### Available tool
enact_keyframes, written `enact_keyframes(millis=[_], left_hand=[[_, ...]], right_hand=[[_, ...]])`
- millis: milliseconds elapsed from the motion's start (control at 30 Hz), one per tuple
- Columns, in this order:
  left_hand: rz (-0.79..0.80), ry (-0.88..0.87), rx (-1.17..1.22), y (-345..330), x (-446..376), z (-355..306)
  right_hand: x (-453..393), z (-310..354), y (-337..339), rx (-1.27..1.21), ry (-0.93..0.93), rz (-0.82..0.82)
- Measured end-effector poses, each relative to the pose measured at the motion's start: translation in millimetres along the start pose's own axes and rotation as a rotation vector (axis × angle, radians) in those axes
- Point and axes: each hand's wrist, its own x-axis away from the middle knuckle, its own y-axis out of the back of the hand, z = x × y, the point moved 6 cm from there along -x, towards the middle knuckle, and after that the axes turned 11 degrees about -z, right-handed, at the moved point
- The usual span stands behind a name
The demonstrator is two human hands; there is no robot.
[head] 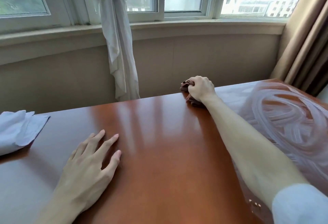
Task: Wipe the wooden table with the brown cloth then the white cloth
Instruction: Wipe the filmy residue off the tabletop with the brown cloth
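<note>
Head view, looking down across a glossy reddish-brown wooden table (159, 144) set against a beige wall below a curved window.

Right hand (201, 89): arm stretched out to the far edge of the table, fingers curled tight around a bunched dark brown cloth (185, 86). Cloth pressed on the tabletop right at the far edge; part of it shows past the knuckles, part under the wrist. A pale blue sleeve (301, 206) is pushed up at the near end of the forearm.

Left hand (88, 160): flat on the table, palm down, fingers straight and spread wide, holding nothing. It rests nearer the person, well apart from the right hand.

A crumpled white cloth (17, 131) lies at the table's left edge, beyond and to the left of the left hand, not touching it.

Right side of the table: a clear plastic bag holding coiled transparent tubing (287, 117), just beside the right forearm.

Behind the table: a knotted white sheer curtain (117, 46) hangs down in front of the wall; a tan drape (308, 37) at far right.
</note>
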Motion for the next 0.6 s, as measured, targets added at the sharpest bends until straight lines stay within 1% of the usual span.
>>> enact_keyframes(millis=[100,200,433,533,600], left_hand=[[0.004,-0.001,0.009,1,0,-2],[0.022,-0.017,0.0,0,-1,-2],[0.082,-0.044,-0.096,-3,-6,-8],[0.092,-0.051,-0.125,1,-13,-28],[0.077,-0.06,-0.091,-1,-19,-50]], right_hand=[[16,5,8,-0.021,0.059,-0.004],[61,16,29,-0.049,0.122,-0.001],[213,43,89,-0.149,0.228,0.066],[280,52,116,-0.188,0.266,0.066],[310,55,127,-0.211,0.294,0.064]])
